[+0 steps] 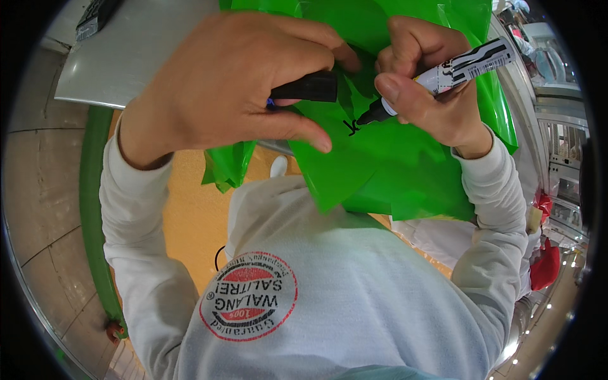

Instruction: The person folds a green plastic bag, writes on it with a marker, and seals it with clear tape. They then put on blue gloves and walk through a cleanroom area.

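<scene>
My right hand (443, 104) grips a white marker pen (472, 66) with black stripes. Its black tip rests on a bright green plastic sheet or bag (392, 168), beside a short black handwritten mark (350, 128). Tucked in my left hand (215, 82) is a black marker cap (316, 87), with a bit of blue showing at its inner end. The left thumb is stretched out over the plastic, and its fingertips lie at the far part of the sheet. The plastic hangs in loose folds over the near edge, towards my body.
A grey metal table top (120, 69) reaches out to the left, with a dark block-like object (95, 19) at its far corner. Below it runs a green rail or leg (95, 209). Shelving (563, 152) and a red item (544, 266) stand on the right.
</scene>
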{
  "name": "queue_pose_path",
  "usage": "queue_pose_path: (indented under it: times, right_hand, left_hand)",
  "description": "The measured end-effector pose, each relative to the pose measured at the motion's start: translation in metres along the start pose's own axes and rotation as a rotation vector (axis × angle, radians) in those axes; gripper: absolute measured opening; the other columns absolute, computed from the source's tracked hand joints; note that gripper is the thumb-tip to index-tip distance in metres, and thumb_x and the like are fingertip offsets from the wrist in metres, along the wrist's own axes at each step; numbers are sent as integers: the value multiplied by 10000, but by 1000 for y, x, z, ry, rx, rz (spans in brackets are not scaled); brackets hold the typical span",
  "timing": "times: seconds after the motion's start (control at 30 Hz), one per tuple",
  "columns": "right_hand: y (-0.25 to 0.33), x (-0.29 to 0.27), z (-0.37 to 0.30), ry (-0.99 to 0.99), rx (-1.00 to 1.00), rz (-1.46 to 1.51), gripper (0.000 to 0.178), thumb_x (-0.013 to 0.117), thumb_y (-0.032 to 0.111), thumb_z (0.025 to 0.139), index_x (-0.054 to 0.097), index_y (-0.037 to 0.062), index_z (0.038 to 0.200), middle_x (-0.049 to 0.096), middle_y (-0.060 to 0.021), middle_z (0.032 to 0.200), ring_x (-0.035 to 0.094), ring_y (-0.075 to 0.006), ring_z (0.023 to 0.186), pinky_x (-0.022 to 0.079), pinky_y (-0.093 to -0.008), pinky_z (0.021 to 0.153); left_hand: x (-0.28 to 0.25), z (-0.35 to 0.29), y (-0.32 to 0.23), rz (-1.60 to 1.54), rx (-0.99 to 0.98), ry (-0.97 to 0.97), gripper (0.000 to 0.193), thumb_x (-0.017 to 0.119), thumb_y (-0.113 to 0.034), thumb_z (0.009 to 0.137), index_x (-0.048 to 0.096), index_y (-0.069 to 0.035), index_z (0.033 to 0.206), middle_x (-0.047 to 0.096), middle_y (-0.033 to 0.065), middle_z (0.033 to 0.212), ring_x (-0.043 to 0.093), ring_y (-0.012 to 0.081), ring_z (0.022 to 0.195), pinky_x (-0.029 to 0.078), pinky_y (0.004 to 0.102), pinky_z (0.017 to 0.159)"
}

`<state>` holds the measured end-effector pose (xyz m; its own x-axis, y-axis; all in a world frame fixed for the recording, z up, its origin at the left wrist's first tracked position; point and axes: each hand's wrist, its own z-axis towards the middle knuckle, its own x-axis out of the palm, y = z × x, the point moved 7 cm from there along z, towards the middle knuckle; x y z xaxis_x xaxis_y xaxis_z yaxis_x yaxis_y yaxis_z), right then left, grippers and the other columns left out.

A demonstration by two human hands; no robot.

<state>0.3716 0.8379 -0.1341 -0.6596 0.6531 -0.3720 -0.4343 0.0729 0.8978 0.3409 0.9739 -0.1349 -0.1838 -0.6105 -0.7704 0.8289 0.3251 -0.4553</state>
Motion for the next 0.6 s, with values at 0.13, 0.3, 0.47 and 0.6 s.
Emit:
queue_pose_path:
  times: [0.13, 0.3, 0.47, 0.6]
  right_hand:
    - [-1, -1, 2, 3, -20, -59, 343, 682, 92, 832, 379, 66, 673, 380, 19, 564, 372, -57, 459, 261, -228, 442]
    - [6, 5, 8, 34, -14, -124, 348, 686, 67, 821, 372, 67, 672, 370, 17, 591, 353, -61, 492, 254, -233, 461]
    - [15, 7, 8, 60, -23, -156, 350, 680, 62, 823, 364, 69, 673, 363, 16, 590, 344, -61, 489, 253, -237, 460]
    - [21, 8, 8, 21, -59, -163, 348, 674, 58, 824, 361, 67, 673, 355, 16, 590, 344, -64, 488, 252, -234, 462]
  left_hand:
    - [3, 3, 5, -32, -46, 79, 557, 848, -417, 560, 604, 22, 802, 655, 133, 1073, 624, 293, 720, 465, 323, 593]
    - [-4, -1, 5, -14, -49, 54, 607, 855, -429, 537, 634, 38, 854, 654, 131, 1071, 630, 285, 717, 466, 314, 595]
    - [-9, -6, 1, 2, -47, 39, 617, 854, -438, 532, 637, 43, 851, 653, 132, 1074, 633, 282, 719, 466, 311, 596]
    - [-12, -5, -6, 13, -27, 41, 604, 853, -437, 536, 623, 41, 824, 655, 131, 1075, 633, 280, 718, 466, 308, 595]
